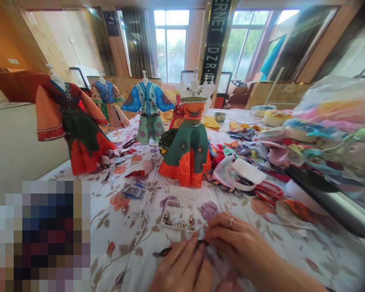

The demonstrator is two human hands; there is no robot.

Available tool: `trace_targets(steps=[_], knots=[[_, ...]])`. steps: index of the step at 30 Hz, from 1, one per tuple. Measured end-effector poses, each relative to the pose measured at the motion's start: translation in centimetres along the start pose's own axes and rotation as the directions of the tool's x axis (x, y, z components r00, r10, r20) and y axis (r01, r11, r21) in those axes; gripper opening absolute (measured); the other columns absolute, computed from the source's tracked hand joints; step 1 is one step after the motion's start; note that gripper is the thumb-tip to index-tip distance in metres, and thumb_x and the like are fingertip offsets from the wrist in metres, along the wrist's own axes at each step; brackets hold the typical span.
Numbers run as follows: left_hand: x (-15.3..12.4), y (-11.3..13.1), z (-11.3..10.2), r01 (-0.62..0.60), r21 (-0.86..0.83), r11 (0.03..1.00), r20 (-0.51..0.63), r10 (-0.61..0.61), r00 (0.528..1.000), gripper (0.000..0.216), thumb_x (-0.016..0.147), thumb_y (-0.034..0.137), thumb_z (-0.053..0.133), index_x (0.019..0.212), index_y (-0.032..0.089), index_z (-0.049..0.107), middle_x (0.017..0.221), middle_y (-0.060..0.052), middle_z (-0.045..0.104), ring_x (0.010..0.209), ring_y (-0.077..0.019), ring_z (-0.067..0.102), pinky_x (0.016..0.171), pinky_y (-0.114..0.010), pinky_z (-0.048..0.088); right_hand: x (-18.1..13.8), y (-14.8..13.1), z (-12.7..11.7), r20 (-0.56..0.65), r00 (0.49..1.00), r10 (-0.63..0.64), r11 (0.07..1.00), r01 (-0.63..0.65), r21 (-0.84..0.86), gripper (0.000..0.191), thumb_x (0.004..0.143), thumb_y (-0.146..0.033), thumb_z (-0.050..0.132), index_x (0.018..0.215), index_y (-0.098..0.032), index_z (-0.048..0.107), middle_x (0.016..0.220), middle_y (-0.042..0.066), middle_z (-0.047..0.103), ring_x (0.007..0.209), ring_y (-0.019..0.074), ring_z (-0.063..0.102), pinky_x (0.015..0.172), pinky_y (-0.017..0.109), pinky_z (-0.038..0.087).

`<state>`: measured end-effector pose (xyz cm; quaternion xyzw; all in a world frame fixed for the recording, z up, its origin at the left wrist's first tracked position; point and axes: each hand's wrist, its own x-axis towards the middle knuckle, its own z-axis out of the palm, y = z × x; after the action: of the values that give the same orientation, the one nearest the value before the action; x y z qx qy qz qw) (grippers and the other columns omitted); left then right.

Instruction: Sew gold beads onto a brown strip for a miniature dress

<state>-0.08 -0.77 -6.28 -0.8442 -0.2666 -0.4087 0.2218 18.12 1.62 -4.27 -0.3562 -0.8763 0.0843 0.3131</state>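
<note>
My left hand (pixel 182 265) and my right hand (pixel 234 239) meet low in the middle of the view over a flowered tablecloth (pixel 115 239). Both pinch a thin dark strip (pixel 167 251) that lies between them, its free end pointing left. My right hand wears a ring. Just beyond my fingers lies a small clear tray of beads and gems (pixel 179 219). Behind it stands a mannequin in a green and orange dress (pixel 188 150).
Three more dressed mannequins stand at the back left: red and green (pixel 69 125), blue and cream (pixel 109 101), turquoise (pixel 147 111). Fabric scraps (pixel 261 150) pile to the right, with red scissors (pixel 270 188) and a white lid (pixel 249 170). Loose beads (pixel 136 190) lie left.
</note>
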Motion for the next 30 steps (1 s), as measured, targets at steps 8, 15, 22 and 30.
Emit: trace_targets(steps=[8,15,22,30], knots=[[0.35,-0.21,-0.07,-0.026,0.024,0.999,-0.01,0.027,1.0,0.038,0.092,0.006,0.031,0.07,0.015,0.061,0.073,-0.001,0.076,0.072,-0.0173,0.074,0.066,-0.024,0.058,-0.27,0.33,0.08,0.064,0.99,0.129,0.991,-0.13,0.021,0.017,0.092,-0.018,0.048,0.089,-0.018,0.065,0.087,0.007,0.068,0.077,0.0195,0.067,0.067,0.031,0.056],[0.21,0.27,-0.41,-0.029,0.057,0.998,-0.012,0.03,0.999,0.035,0.096,0.022,0.038,0.071,0.016,0.062,0.075,0.0,0.077,0.069,-0.0185,0.074,0.06,-0.025,0.058,-0.3,0.19,0.06,0.047,0.996,0.073,0.997,-0.074,0.024,0.037,0.098,-0.028,0.034,0.086,-0.019,0.069,0.086,0.008,0.068,0.074,0.0179,0.067,0.067,0.029,0.055],[0.26,0.24,-0.83,0.066,0.018,0.998,-0.004,-0.066,0.998,0.029,0.091,0.016,0.043,0.073,0.017,0.065,0.076,0.001,0.077,0.065,-0.0173,0.074,0.059,-0.025,0.059,-0.24,0.29,0.01,0.077,0.992,0.101,0.993,-0.106,0.054,0.021,0.092,-0.019,0.05,0.087,-0.02,0.07,0.085,0.005,0.069,0.074,0.0179,0.066,0.066,0.029,0.054],[0.23,0.58,-0.56,0.084,0.047,0.995,-0.046,-0.082,0.996,0.026,0.087,0.015,0.047,0.068,0.017,0.064,0.068,0.0,0.076,0.065,-0.0191,0.074,0.06,-0.026,0.059,0.07,-0.09,-0.34,0.123,0.977,0.176,0.978,-0.188,0.09,0.018,0.09,-0.017,0.052,0.086,-0.021,0.069,0.085,0.004,0.068,0.076,0.0166,0.065,0.068,0.028,0.053]])
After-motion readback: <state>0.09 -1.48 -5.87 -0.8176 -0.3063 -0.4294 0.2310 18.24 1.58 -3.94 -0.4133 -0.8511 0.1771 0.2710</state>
